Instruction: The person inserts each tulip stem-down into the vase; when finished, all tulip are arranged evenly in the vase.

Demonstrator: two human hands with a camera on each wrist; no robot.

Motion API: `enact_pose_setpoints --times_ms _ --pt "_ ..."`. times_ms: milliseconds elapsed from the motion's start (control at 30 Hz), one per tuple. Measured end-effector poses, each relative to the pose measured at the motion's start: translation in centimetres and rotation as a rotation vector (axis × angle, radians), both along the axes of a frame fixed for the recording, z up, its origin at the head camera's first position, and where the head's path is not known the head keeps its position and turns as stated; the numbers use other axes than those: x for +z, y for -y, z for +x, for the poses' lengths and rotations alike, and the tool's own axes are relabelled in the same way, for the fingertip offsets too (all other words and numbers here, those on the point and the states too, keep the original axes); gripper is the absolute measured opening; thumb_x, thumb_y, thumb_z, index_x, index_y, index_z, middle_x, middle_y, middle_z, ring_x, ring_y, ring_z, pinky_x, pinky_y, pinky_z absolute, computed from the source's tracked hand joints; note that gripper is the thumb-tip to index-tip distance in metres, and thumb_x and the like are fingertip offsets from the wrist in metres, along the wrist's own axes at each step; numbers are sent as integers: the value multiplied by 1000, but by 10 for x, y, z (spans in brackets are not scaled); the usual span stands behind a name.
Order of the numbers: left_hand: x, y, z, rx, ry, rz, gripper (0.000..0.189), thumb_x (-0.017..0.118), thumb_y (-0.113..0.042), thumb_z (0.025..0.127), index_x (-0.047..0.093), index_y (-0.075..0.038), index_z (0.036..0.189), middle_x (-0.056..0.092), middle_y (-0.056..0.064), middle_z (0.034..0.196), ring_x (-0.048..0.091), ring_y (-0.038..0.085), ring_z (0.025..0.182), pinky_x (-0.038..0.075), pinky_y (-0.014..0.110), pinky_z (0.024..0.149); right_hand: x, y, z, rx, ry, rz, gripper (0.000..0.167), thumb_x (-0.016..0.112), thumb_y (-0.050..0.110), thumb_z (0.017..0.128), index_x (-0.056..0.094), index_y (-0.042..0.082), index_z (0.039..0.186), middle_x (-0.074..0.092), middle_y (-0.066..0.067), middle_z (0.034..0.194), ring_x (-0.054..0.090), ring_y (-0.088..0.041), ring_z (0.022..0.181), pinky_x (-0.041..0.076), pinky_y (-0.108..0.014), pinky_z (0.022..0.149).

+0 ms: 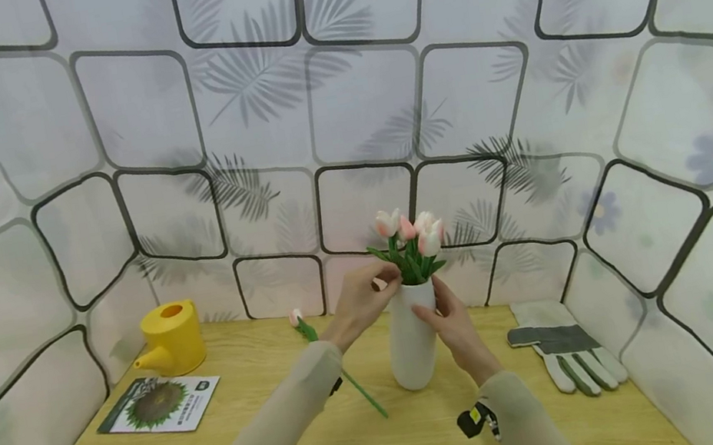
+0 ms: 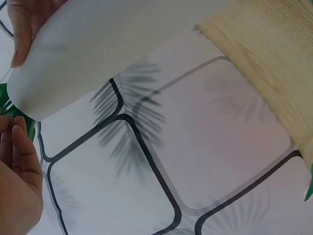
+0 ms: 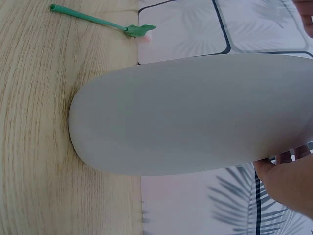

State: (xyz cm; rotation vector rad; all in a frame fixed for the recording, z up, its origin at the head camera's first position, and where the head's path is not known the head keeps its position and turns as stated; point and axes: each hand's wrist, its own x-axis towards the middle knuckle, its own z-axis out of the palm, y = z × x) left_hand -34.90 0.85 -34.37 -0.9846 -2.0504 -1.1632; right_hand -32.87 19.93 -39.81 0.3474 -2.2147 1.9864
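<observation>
A tall white vase (image 1: 412,338) stands upright on the table, holding several pink-and-white artificial tulips (image 1: 427,238) with green leaves. My right hand (image 1: 455,327) grips the vase's upper right side, thumb toward the front; in the right wrist view the vase (image 3: 186,115) covers most of its fingers. At the rim's left, my left hand (image 1: 364,295) pinches a tulip among the green leaves, thumb and fingertips together. The left wrist view shows this hand (image 2: 22,171) beside the leaves; what exactly lies between the fingertips is mostly hidden. One loose tulip (image 1: 362,391) lies left of the vase, partly behind my left forearm.
A yellow watering can (image 1: 175,341) stands at the table's back left, with a seed packet (image 1: 161,405) bearing a sunflower picture in front of it. To the right lies a pair of grey-and-white gloves (image 1: 565,345). A patterned curtain (image 1: 271,213) surrounds the wooden table (image 1: 278,437).
</observation>
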Motion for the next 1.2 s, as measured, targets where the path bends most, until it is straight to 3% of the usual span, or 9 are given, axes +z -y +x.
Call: enact_pose_setpoints --times_ms 100,367,567,767,1033,1200 --pt "-8 11 -2 10 34 56 8 70 -6 90 71 -8 98 74 4 90 69 14 79 54 24 64 0 0 -1 -12 9 1 80 66 29 95 18 18 158 28 -9 160 32 -31 144 27 -56 117" --pt "-43 45 -10 68 169 173 9 72 -11 89 73 -12 98 74 3 91 67 12 78 54 24 65 0 0 -2 -12 10 11 81 67 27 95 17 16 158 26 -10 161 29 -31 146 24 -56 119" --pt "-65 74 -18 83 384 227 9 72 -10 89 72 -12 98 73 5 92 68 18 79 56 27 64 1 0 -3 -11 11 14 81 67 24 95 17 14 158 26 -12 161 28 -33 147 22 -55 120" --pt "-83 92 -23 41 596 212 10 69 -9 91 71 -7 101 73 14 96 69 35 87 57 36 65 0 -3 -2 6 16 35 81 67 25 95 17 16 158 25 -11 161 27 -32 147 22 -55 120" --pt "-107 105 -31 59 776 170 17 69 -6 90 69 -2 107 71 13 101 67 20 85 58 40 72 4 -4 0 28 14 24 79 66 24 96 17 15 158 25 -13 161 27 -33 147 21 -56 120" --pt "-117 107 -36 87 863 159 22 69 -3 89 67 4 110 71 12 98 67 23 85 58 34 69 6 -3 -2 21 27 -2 80 66 22 95 16 11 157 27 -16 159 28 -33 147 20 -55 120"
